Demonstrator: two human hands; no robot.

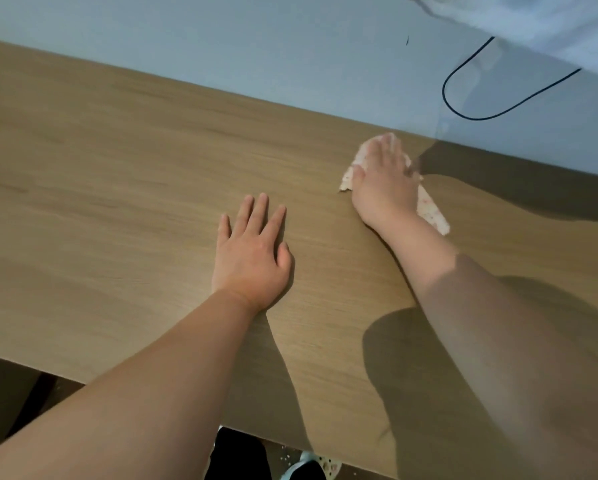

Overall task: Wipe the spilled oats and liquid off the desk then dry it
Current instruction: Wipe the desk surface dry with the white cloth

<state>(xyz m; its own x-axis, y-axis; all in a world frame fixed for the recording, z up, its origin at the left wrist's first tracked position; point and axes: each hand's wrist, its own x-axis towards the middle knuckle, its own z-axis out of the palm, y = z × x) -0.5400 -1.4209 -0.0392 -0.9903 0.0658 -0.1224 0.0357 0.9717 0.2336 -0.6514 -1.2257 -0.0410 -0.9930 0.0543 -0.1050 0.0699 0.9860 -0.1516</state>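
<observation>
Item one, the tabletop [117,168]: we record a light wood-grain surface that runs from the near edge to a far edge slanting down toward the right. Item two, the left hand [252,258]: it lies palm down near the middle of the tabletop, its grip wide, fingers straight and a little spread, holding nothing. Item three, the right hand [382,181]: it is reached out to the far right and lies flat on top of the cloth, fingers straight and together, the grip wide and pressing rather than clasping. Item four, the cloth [432,213]: pale with small reddish flecks, it is spread on the tabletop just short of the far edge, and its corners show to the left of the thumb and to the right of the wrist. Item five, a grey surface [256,46] beyond the far edge; we cannot tell whether it is wall or floor. Item six, a black cable [464,109] looping across it at far right. Item seven, white fabric [533,19] in the far right corner. Item eight, below the near edge, a shoe [325,467] and a few pale specks [285,457] beside it.
</observation>
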